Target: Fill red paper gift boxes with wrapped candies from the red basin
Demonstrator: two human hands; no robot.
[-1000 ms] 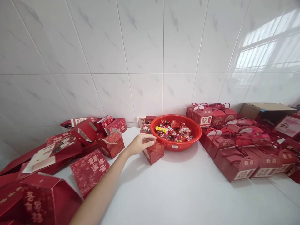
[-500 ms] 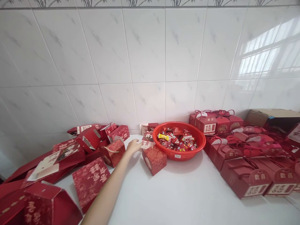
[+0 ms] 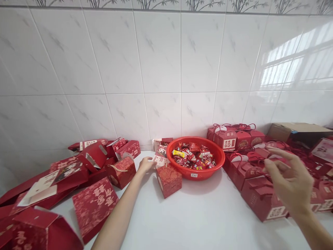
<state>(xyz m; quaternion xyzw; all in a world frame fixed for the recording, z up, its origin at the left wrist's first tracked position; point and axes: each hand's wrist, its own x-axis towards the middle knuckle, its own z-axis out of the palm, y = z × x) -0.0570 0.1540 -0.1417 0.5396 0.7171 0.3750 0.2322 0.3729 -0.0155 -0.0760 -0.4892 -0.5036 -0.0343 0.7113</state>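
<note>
My left hand (image 3: 146, 165) reaches to the middle of the white table, its fingers closed on the near edge of a cream-and-red printed gift box (image 3: 160, 160). Directly in front of that box sits a closed red patterned gift box (image 3: 169, 178). To their right stands a red plastic basin (image 3: 196, 174), filled with wrapped sweets (image 3: 194, 156). My right hand (image 3: 290, 180) hangs in the air over the finished-looking red boxes on the right, fingers apart and holding nothing.
Red boxes with cord handles (image 3: 262, 199) crowd the right side, with a brown cardboard box (image 3: 299, 128) behind. Partly folded red boxes (image 3: 95, 205) are heaped at left, including one with a rope handle (image 3: 123, 171). A tiled wall (image 3: 161, 52) closes off the back.
My right hand has come into view from the right. The left hand remains at the printed box, and the whole view has shifted slightly.
</note>
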